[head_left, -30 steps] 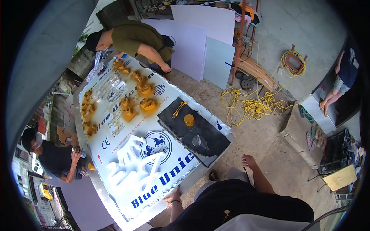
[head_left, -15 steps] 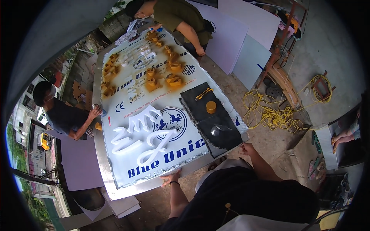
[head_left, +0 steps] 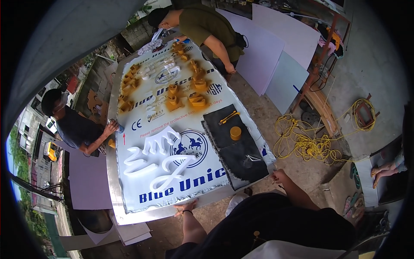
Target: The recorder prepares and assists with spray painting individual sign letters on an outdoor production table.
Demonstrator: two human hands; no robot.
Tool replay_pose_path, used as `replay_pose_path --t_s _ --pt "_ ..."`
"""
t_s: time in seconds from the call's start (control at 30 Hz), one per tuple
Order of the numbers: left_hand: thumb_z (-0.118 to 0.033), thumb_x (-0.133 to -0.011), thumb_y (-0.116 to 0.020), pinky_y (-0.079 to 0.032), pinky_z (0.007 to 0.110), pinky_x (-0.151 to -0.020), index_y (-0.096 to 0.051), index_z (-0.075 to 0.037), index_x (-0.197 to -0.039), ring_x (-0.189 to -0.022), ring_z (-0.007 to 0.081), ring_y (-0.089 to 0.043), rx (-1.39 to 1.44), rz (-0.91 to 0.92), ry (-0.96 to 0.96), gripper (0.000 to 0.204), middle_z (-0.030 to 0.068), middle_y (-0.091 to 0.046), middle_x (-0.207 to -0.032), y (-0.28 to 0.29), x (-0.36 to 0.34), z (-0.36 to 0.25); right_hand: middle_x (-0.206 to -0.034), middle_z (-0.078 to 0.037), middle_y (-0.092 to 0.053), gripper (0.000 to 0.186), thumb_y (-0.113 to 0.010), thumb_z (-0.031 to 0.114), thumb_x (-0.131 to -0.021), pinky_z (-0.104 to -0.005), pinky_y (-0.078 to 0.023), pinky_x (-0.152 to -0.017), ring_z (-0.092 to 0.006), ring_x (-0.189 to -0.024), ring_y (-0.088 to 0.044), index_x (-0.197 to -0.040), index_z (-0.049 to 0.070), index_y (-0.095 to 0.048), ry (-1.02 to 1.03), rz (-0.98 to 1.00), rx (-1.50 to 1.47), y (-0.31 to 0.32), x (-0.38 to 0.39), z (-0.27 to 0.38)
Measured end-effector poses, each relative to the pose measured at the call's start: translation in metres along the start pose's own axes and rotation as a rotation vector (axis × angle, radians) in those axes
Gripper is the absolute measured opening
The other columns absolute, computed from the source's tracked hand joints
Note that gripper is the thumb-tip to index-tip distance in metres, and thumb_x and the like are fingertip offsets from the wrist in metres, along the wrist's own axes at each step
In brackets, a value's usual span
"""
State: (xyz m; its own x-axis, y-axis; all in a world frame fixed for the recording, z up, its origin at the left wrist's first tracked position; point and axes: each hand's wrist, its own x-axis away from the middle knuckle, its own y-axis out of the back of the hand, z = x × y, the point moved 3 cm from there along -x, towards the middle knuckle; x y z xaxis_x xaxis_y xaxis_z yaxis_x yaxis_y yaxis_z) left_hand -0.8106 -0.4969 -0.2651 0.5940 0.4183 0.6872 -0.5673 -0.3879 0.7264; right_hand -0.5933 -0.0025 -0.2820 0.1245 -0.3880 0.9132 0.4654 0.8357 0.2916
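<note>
My left hand (head_left: 185, 207) is at the near edge of the long table, its fingers curled on the metal rim (head_left: 166, 214). At the near right corner, my right hand (head_left: 279, 176) has its fingers closed round the edge. Printed white film (head_left: 194, 125) covers the tabletop. Between my hands and the middle lie white raised script letters (head_left: 161, 164). Right of them is a black cloth (head_left: 226, 149) with a golden round lid-like piece (head_left: 235, 133), a slim yellow item (head_left: 229, 118) and a small clear object (head_left: 247, 163).
Golden-painted letters (head_left: 173, 101) stand on brown-stained film farther off. A person at the left (head_left: 77, 129) holds a spray can (head_left: 120, 129); another (head_left: 207, 30) leans over the far end. Yellow rope (head_left: 302, 140) lies coiled on the floor at right, near leaning panels (head_left: 282, 82).
My view has shifted, so most of the scene sits lower. My hands stay at the table edge. The left person's spray can has come slightly closer to the printed film.
</note>
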Motion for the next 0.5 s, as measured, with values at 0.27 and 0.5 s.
replay_pose_path --t_s 0.27,0.5 --pt "-0.065 -0.05 -0.056 0.008 0.068 -0.078 -0.003 -0.039 -0.123 -0.099 0.0524 0.032 -0.061 0.009 -0.016 0.094 0.02 0.03 -0.122 0.02 0.033 -0.008 -0.066 -0.003 -0.051 0.033 -0.038 0.035 -0.082 -0.0362 -0.041 -0.059 -0.0159 -0.06 -0.048 -0.073 0.009 -0.055 0.081 0.095 0.008 0.002 0.007 0.004" --pt "-0.067 -0.051 -0.054 0.008 0.068 -0.077 -0.005 -0.04 -0.123 -0.099 0.0538 0.031 0.017 0.02 0.02 0.092 0.0177 0.028 -0.123 0.011 0.023 -0.004 -0.063 -0.002 -0.049 0.032 -0.038 0.035 -0.082 -0.0353 -0.041 -0.054 -0.0155 -0.056 -0.048 -0.072 0.009 -0.054 0.022 0.058 -0.07 0.002 0.001 -0.002"
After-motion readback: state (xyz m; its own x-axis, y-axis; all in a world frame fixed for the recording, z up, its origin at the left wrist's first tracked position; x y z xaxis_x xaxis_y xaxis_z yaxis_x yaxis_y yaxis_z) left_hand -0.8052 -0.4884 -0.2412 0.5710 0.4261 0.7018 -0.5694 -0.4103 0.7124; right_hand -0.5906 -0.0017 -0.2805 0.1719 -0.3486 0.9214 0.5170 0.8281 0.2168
